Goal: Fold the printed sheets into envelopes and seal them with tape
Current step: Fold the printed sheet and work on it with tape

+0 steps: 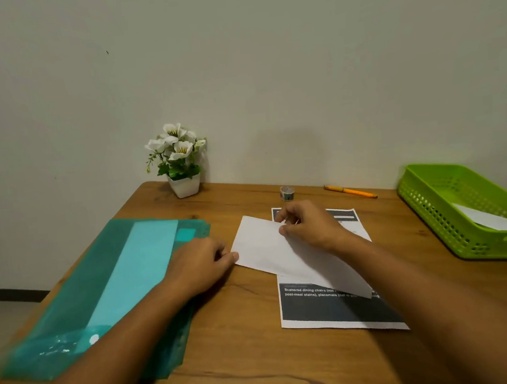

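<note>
Where containers are concerned: green basket [425, 206], far right of wooden table [247, 362], holds one folded white paper [493, 220] leaning against its near wall. Teal folder [71, 302], left side, holds a pale sheet seen through the plastic.

Item in work: white sheet [260, 247], blank side up, table centre, lying slantwise over printed sheet [335, 311]. Long axis runs from far left to near right; left corner points at left hand [203, 264].

Printed sheet: flat, long axis running away from the person, text reading toward them.

Right hand [308, 226]: thumb and forefinger pinch the white sheet's far edge.

Left hand: fingers curled, one tip touching the left corner; grip cannot be told.

Far edge: tape roll [287, 193], orange pencil [349, 192], potted flowers [181, 167].
</note>
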Available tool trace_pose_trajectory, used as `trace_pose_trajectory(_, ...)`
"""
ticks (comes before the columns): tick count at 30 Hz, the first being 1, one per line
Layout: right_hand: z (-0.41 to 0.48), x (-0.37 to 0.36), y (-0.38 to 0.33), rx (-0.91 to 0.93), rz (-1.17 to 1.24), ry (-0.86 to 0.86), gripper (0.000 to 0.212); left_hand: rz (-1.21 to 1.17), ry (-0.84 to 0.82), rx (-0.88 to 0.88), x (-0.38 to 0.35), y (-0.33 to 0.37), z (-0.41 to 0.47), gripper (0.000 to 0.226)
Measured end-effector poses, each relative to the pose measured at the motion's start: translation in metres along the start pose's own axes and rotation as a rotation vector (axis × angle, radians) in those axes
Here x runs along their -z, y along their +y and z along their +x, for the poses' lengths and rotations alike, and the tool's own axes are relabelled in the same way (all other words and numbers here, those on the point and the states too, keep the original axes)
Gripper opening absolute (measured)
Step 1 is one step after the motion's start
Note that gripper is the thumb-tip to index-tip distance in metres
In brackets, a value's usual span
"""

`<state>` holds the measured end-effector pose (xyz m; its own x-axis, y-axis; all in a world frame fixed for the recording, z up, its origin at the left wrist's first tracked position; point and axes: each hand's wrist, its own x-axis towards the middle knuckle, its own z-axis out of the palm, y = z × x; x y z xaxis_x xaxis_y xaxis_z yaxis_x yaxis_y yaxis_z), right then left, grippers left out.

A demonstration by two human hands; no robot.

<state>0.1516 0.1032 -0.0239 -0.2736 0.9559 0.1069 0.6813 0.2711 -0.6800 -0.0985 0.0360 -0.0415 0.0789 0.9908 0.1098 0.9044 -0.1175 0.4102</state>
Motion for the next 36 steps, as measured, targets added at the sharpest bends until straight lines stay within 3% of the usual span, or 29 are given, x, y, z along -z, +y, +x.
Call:
trace_pose_trajectory(5, 0.001, -0.010, 0.007, 0.004, -0.206, -0.051, 0.018, -0.032, 0.155, -0.028, -0.018, -0.008, -0.005, 0.036)
trace_pose_trajectory(8, 0.002, -0.025, -0.005, 0.182, -0.414, -0.082, 0.024, -0.019, 0.205, -0.092, -0.021, -0.009, -0.006, 0.027)
trace_pose_trajectory(10, 0.001, -0.040, -0.017, 0.305, -0.413, -0.133, 0.026, -0.002, 0.212, -0.171, -0.023, -0.010, -0.006, 0.015)
trace_pose_trajectory(12, 0.001, -0.054, -0.025, 0.371, -0.450, -0.193, 0.031, 0.056, 0.190, -0.252, -0.025, -0.011, -0.004, 0.023)
trace_pose_trajectory(16, 0.003, -0.058, -0.023, 0.377, -0.483, -0.194, 0.042, 0.123, 0.170, -0.300, -0.026, -0.008, -0.004, 0.029)
trace_pose_trajectory(22, -0.002, -0.058, -0.020, 0.408, -0.499, -0.176, 0.038, 0.213, 0.104, -0.371, -0.014, -0.004, -0.014, 0.027)
trace_pose_trajectory(36, -0.030, -0.066, -0.030, 0.584, -0.604, -0.158, 0.039, 0.039, 0.161, -0.411, -0.021, -0.027, -0.032, 0.025)
